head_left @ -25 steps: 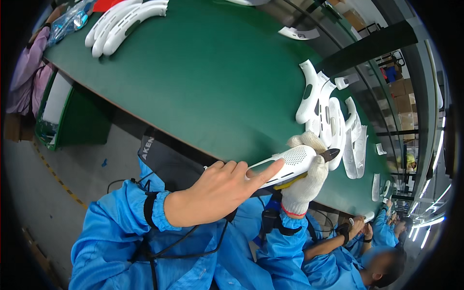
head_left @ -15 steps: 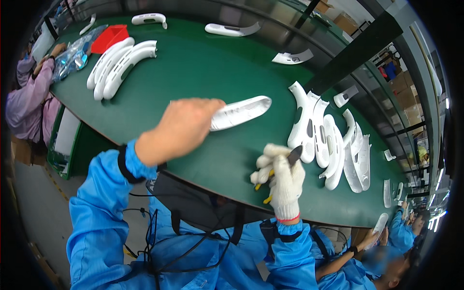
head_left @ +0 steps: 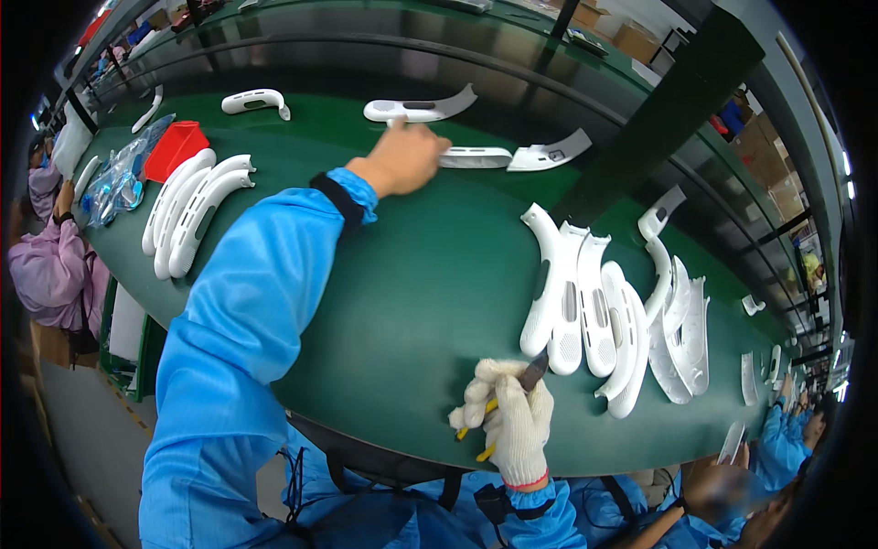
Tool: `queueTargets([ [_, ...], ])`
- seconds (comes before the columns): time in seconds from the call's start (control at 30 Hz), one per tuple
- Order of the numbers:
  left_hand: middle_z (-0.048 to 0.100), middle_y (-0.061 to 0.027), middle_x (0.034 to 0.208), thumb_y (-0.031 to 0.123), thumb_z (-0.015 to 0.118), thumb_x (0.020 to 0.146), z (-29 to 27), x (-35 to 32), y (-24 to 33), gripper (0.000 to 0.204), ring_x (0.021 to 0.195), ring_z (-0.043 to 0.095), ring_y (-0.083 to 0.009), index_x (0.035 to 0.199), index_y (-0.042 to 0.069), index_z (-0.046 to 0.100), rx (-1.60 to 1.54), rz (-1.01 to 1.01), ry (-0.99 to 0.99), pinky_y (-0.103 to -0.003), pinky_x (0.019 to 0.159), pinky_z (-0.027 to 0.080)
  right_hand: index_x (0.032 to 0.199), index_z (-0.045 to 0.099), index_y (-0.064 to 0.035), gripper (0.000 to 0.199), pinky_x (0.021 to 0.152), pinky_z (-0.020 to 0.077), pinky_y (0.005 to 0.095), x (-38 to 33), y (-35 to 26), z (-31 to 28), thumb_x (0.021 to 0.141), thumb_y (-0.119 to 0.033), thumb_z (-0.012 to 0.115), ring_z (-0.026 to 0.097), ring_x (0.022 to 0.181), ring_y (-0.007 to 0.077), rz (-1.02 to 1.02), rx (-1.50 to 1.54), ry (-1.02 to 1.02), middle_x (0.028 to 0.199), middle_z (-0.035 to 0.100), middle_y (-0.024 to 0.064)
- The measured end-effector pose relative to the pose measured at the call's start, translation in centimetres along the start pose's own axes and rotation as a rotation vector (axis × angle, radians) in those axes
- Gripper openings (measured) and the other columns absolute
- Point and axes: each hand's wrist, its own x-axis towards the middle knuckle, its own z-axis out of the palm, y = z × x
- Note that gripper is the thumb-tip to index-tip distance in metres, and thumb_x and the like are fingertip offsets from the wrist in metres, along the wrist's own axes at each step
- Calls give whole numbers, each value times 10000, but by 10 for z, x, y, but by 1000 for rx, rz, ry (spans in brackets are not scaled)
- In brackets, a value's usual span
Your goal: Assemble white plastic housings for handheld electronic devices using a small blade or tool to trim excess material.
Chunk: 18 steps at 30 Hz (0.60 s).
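Note:
My bare left hand [head_left: 401, 158] reaches to the far side of the green table [head_left: 393, 274]. Its fingers are closed on the left end of a curved white plastic shell [head_left: 477, 158] with slots along one edge. Just beyond the hand lies a white curved part [head_left: 421, 108] with a dark oval opening. Another white piece [head_left: 551, 151] is close to the shell's right end. Near the front edge my right hand [head_left: 512, 412], in a white knitted glove, is wrapped round yellow-handled pliers [head_left: 534, 371]. The dark jaws point up and away; most of the handles is hidden.
Several white curved parts [head_left: 567, 311] lie in a row at right, clear shells [head_left: 681, 339] beside them. Three white parts [head_left: 187, 215], a red bin [head_left: 176, 151] and plastic bags [head_left: 119, 183] are at left. A dark post [head_left: 658, 110] rises behind. Co-workers sit either side.
My left hand has carried the white shell from mid-table to the far side. My right hand still grips the pliers near the front. The head view has shifted.

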Motion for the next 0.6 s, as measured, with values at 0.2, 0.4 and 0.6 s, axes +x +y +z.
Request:
queueTargets([
  [0.2,638,-199,1230,261,577,948,-11,34,-28,416,1149,595,-371,1281,12,591,-235,-162,51,-438,979,476,1041,571,75,229,613,611,391,3,-4,4,987,-87,418,601,594,196,18,-73,37,811,610,162],
  [0.4,612,-206,1322,143,717,810,19,45,-125,594,1204,600,-362,1362,4,548,-316,-365,-216,-417,1037,470,1115,602,109,238,671,613,402,3,-3,-2,986,-16,446,623,641,198,104,5,-27,867,651,174],
  [0.6,682,-217,1142,278,737,850,26,36,-98,457,1063,654,-392,1233,62,613,-280,-272,-48,-427,940,509,1117,599,109,245,686,611,403,5,-8,-2,986,-21,438,620,656,198,138,-4,-33,875,646,171],
])
